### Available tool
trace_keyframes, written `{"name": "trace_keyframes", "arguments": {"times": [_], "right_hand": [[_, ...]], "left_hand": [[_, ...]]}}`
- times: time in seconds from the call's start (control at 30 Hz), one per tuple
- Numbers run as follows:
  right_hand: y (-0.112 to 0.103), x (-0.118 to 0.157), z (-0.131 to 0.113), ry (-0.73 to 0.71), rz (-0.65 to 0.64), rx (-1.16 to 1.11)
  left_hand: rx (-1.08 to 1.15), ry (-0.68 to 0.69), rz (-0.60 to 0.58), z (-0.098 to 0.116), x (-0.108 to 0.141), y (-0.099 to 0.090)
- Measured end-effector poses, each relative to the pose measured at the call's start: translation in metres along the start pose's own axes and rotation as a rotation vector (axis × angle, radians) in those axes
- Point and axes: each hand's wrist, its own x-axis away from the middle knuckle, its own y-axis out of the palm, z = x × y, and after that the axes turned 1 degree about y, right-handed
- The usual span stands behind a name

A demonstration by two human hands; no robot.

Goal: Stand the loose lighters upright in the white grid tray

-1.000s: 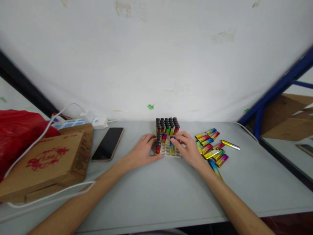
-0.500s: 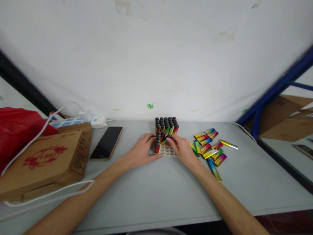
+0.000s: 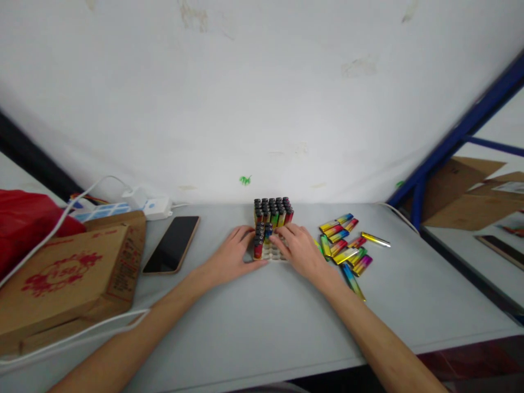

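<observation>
A pale tray with rows of holes (image 3: 275, 252) stands on the table. Lighters with black tops (image 3: 273, 210) fill its back rows upright, and a short column of lighters (image 3: 258, 243) runs forward along its left side. My left hand (image 3: 234, 255) is curved around the tray's left side, thumb at the front corner and fingers behind. My right hand (image 3: 301, 250) reaches over the tray from the right, its thumb and fingertips closed at a blue-bodied lighter (image 3: 268, 230) that stands beside the left column. The fingers partly cover the tray's right side.
Loose shiny lighter sleeves or bodies (image 3: 344, 248) lie scattered right of my right hand. A phone (image 3: 172, 244) lies on the left, beside a cardboard box (image 3: 69, 273), a power strip (image 3: 158, 207) and a white cable (image 3: 77, 333). Blue shelf posts (image 3: 417, 202) stand at the right.
The lighter in my right hand has moved left and down into the tray, from tilted to upright beside the left column. My left hand stays at the tray. The view has shifted slightly.
</observation>
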Motion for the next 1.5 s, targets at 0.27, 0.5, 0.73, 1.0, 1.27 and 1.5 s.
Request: {"name": "trace_keyframes", "arguments": {"times": [0.27,0.5,0.73,1.0,1.27,1.5], "right_hand": [[-0.035,0.028,0.077,0.372,-0.081,0.031],[-0.032,0.041,0.103,0.51,-0.162,0.01],[-0.028,0.034,0.097,0.445,-0.084,0.012],[-0.02,0.026,0.075,0.433,0.096,-0.688],[-0.004,0.016,0.031,0.396,0.059,-1.142],[0.005,0.019,0.011,0.362,0.195,-0.933]], "left_hand": [[-0.027,-0.007,-0.037,0.001,-0.001,-0.002],[-0.025,-0.011,-0.034,0.0,0.0,-0.002],[-0.034,-0.014,-0.052,0.001,-0.001,-0.003],[-0.039,-0.012,-0.048,0.002,0.0,-0.003],[-0.012,-0.003,-0.025,0.002,0.0,-0.003],[-0.017,0.007,-0.02,0.002,0.0,-0.002]]}}
